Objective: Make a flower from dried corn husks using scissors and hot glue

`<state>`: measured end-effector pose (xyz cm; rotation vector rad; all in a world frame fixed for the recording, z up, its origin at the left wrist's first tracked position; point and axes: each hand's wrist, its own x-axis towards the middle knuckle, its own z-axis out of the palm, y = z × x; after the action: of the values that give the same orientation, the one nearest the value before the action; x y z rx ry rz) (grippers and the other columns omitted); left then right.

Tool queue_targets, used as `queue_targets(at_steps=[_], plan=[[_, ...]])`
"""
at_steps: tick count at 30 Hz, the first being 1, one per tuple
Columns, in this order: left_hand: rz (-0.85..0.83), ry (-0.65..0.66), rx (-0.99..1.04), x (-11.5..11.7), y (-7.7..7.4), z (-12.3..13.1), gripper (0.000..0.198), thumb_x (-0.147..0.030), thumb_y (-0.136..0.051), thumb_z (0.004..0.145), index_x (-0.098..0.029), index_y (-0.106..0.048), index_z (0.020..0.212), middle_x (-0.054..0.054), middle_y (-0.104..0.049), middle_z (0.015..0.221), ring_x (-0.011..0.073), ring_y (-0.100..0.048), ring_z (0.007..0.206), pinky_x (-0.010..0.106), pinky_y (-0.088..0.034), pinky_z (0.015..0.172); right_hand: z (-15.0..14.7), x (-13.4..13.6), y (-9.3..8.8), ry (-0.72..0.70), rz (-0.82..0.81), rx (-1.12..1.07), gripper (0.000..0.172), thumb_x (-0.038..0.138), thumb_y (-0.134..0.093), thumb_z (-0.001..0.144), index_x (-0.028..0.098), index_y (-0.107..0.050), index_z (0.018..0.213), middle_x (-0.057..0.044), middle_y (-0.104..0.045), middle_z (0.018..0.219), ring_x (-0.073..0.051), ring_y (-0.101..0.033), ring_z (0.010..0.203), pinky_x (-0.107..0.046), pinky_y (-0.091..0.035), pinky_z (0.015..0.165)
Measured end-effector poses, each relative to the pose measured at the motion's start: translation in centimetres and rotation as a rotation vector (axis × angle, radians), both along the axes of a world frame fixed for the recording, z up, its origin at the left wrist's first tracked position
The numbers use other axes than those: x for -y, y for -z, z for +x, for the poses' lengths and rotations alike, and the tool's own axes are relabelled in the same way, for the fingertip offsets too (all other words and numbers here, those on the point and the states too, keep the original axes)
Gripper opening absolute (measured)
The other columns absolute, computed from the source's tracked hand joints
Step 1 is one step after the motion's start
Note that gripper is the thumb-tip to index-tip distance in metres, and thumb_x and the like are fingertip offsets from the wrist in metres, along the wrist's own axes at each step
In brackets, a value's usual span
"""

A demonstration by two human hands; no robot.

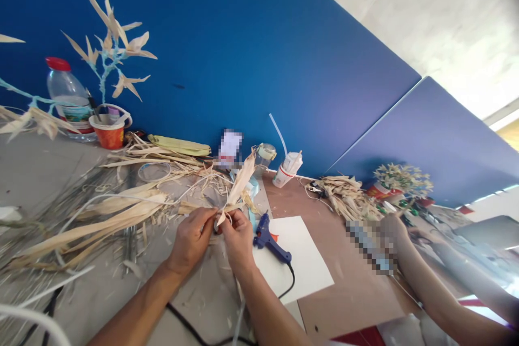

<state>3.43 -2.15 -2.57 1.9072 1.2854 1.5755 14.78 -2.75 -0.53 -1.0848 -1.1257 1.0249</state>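
Note:
Both hands meet over the near middle of the table. My left hand (194, 238) and my right hand (238, 235) pinch the base of a pale dried corn husk (242, 181) between their fingertips. The husk points upward, and a small piece of it curls down between the thumbs. Some of the base is hidden by my fingers. Right beside my right hand, a blue hot glue gun (270, 240) lies on a sheet of white paper (308, 259), its black cord trailing toward me.
Loose dried husks (121, 211) and thin wires cover the left side. Husk flowers on blue stems stand in a red cup (110, 132) near a red-capped bottle (68, 97). Behind is a blue partition (243, 38). At right, another person's arm (430, 281) reaches over the table.

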Motion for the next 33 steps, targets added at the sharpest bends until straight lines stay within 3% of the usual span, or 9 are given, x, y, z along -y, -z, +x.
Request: queue_targets(at_steps=[5, 12, 16, 21, 26, 33], plan=[[-0.001, 0.017, -0.068, 0.0, 0.0, -0.1, 0.025, -0.019, -0.046, 0.087, -0.021, -0.070, 0.094, 0.008, -0.074, 0.092, 0.0202, -0.069, 0.085, 0.030, -0.052, 0.079, -0.2, 0.2, 0.1, 0.052, 0.073, 0.027, 0.008, 0.025, -0.062, 0.070, 0.018, -0.059, 0.074, 0.002, -0.057, 0.065, -0.011, -0.048, 0.057, -0.023, -0.041, 0.054], [0.149, -0.021, -0.138, 0.0, 0.6, 0.0, 0.026, -0.016, -0.045, 0.089, -0.021, -0.069, 0.097, 0.006, -0.075, 0.091, 0.0184, -0.070, 0.084, 0.028, -0.054, 0.076, -0.2, 0.2, 0.5, 0.078, 0.060, 0.060, 0.013, 0.026, -0.064, 0.071, 0.016, -0.061, 0.078, 0.001, -0.059, 0.068, -0.012, -0.051, 0.061, -0.024, -0.042, 0.059], [0.118, -0.005, -0.128, 0.1, 0.6, 0.2, 0.026, -0.017, -0.045, 0.089, -0.022, -0.070, 0.095, 0.005, -0.075, 0.088, 0.0181, -0.070, 0.080, 0.027, -0.053, 0.074, -0.1, 0.2, 0.4, 0.092, 0.034, 0.060, 0.012, 0.027, -0.063, 0.071, 0.016, -0.058, 0.074, 0.002, -0.057, 0.065, -0.011, -0.050, 0.060, -0.024, -0.041, 0.058], [-0.104, 0.130, 0.017, 0.3, -0.3, 0.3, 0.024, -0.023, -0.050, 0.086, -0.020, -0.070, 0.098, 0.007, -0.075, 0.094, 0.0200, -0.069, 0.084, 0.030, -0.052, 0.079, 0.3, 0.1, 0.0, 0.078, 0.065, 0.047, 0.014, 0.029, -0.059, 0.074, 0.017, -0.056, 0.071, 0.003, -0.055, 0.063, -0.011, -0.048, 0.058, -0.024, -0.041, 0.057], [-0.429, 0.265, 0.414, -0.2, -0.7, 0.4, 0.037, -0.035, -0.061, 0.078, -0.017, -0.064, 0.110, 0.008, -0.072, 0.102, 0.0212, -0.066, 0.088, 0.032, -0.053, 0.078, 0.5, 0.1, -0.3, 0.069, 0.034, 0.021, 0.015, 0.030, -0.059, 0.076, 0.016, -0.056, 0.070, 0.002, -0.058, 0.062, -0.010, -0.047, 0.055, -0.023, -0.039, 0.055], [-0.590, 0.418, 0.541, -0.8, -1.2, 0.3, 0.026, -0.040, -0.070, 0.071, -0.016, -0.069, 0.082, 0.001, -0.065, 0.071, 0.0154, -0.057, 0.067, 0.027, -0.047, 0.066, 0.5, 0.3, -1.1, 0.071, -0.008, 0.000, 0.017, 0.030, -0.064, 0.071, 0.017, -0.055, 0.065, 0.002, -0.058, 0.059, -0.011, -0.051, 0.055, -0.024, -0.042, 0.055]])
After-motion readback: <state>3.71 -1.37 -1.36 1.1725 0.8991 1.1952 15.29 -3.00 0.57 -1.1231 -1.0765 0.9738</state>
